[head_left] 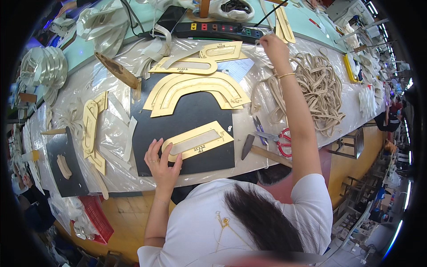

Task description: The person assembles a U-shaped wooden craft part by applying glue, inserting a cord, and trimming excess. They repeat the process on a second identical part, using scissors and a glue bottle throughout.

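Note:
My left hand (pixel 163 165) rests at the near left of the black mat (pixel 202 105), its fingers apart and touching the rounded end of a long yellow template (pixel 205 150). A pale grey strip (pixel 194 142) lies in that template's slot. My right hand (pixel 275 48) reaches over the table's far side, beside the black power strip (pixel 213 30), with its fingers closed in a pinch. What it pinches is too small to make out. Arched yellow templates (pixel 178 89) lie on the mat, with slotted templates (pixel 184 65) beyond them.
Right of the mat lie a heap of beige cord (pixel 318 91), red-handled scissors (pixel 284 142) and a hammer (pixel 267 153). A pointed wooden peg (pixel 116 71) stands at the mat's far left. More yellow templates (pixel 90 127) and a smaller black board (pixel 66 164) are at left.

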`<state>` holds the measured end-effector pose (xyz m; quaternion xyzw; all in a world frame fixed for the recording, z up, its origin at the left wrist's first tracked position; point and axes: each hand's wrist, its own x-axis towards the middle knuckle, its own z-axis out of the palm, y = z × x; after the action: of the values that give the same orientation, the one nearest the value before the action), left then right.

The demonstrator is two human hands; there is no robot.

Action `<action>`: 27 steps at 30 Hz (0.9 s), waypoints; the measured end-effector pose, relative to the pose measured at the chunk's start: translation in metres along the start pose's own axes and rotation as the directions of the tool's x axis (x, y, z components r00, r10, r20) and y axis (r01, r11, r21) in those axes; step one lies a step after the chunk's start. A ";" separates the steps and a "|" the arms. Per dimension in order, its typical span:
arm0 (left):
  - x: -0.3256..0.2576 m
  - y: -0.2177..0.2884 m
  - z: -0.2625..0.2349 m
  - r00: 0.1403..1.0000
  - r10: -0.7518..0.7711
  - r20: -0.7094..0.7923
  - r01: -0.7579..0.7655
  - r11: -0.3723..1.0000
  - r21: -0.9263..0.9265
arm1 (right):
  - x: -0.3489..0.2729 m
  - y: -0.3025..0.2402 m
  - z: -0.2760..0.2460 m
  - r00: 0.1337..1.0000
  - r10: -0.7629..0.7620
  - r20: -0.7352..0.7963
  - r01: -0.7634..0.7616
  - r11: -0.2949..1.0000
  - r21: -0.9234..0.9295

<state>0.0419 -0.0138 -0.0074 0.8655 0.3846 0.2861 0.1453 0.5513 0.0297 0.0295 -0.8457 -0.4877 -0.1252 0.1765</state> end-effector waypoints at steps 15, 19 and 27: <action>0.001 0.000 0.000 1.000 0.025 -0.005 -0.025 1.000 0.019 | -0.030 -0.044 -0.137 0.948 -0.041 0.315 -0.307 0.134 0.942; 0.003 -0.001 0.001 0.998 0.046 -0.033 -0.047 0.999 -0.007 | -0.060 -0.075 -0.167 0.930 -0.145 0.338 -0.301 0.229 0.926; -0.008 -0.004 -0.007 0.997 -0.032 -0.067 0.020 0.985 -0.170 | -0.156 -0.180 -0.095 0.616 -0.442 0.652 -0.535 0.373 0.758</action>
<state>0.0315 -0.0169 -0.0068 0.8346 0.3750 0.3456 0.2085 0.3144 -0.0493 0.0868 -0.5676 -0.4625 0.5597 0.3881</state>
